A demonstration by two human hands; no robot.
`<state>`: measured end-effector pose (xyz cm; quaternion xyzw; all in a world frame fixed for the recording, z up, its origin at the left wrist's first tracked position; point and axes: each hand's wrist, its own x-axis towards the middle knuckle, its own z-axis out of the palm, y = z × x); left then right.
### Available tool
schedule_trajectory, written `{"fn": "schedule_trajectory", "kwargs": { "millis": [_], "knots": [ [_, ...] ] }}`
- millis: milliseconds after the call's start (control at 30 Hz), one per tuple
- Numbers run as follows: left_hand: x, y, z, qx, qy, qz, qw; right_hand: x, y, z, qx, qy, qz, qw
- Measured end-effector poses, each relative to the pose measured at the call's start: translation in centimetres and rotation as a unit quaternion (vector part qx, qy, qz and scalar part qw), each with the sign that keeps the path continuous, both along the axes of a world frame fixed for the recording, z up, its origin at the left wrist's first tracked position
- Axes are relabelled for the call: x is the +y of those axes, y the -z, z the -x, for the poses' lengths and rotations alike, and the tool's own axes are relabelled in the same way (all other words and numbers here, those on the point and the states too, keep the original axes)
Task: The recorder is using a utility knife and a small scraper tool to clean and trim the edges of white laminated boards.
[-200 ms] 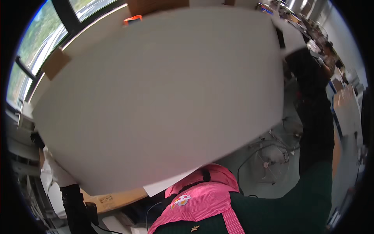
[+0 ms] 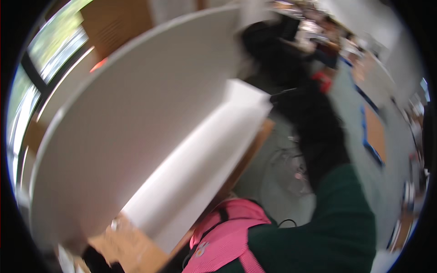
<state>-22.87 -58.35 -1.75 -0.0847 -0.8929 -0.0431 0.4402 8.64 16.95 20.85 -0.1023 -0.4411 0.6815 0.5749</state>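
Note:
A large pale grey-white sheet [image 2: 150, 109] is held up and tilted in front of me, filling the left and middle of the view. My right hand [image 2: 256, 16], in a white glove, is at its far right edge, blurred, with fingers closed on the edge. My left hand [image 2: 66, 259], also gloved in white, is at the near left corner; its fingers are mostly hidden. Below the raised sheet, a bright white sheet [image 2: 200, 159] lies across brown cardboard [image 2: 132, 245].
A large cardboard box [image 2: 114, 27] stands by the windows at the far left. A fan-like round frame [image 2: 291, 159] is on the green floor, right of the table. Farther right are a blue-edged brown panel [image 2: 374, 134] and cluttered benches, with a person [image 2: 330, 34] among them.
The large sheet has swung up and left, tilting more steeply. My right hand moved left with its edge, and my left hand moved down. More of the white sheet beneath shows.

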Motion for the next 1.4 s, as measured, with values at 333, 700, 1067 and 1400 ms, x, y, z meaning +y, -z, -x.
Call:
{"fn": "schedule_trajectory", "kwargs": {
  "millis": [333, 700, 1067, 1400],
  "knots": [
    [28.6, -3.7, -15.2, -0.163, 0.466, -0.174, 0.852, -5.4, 7.2, -3.9, 0.225, 0.106, 0.149, 0.957],
    [41.9, -3.0, -27.7, -0.437, 0.706, -0.086, 0.551, -10.1, 15.0, -10.7, 0.261, 0.147, 0.171, 0.939],
    [45.3, -2.1, -34.1, -0.543, 0.746, 0.016, 0.386, -10.9, 26.4, -15.7, 0.358, 0.053, 0.196, 0.911],
    [47.3, -0.6, -34.1, -0.585, 0.706, 0.038, 0.397, -11.2, 28.1, -15.2, 0.334, 0.091, 0.268, 0.899]
  ]
}}
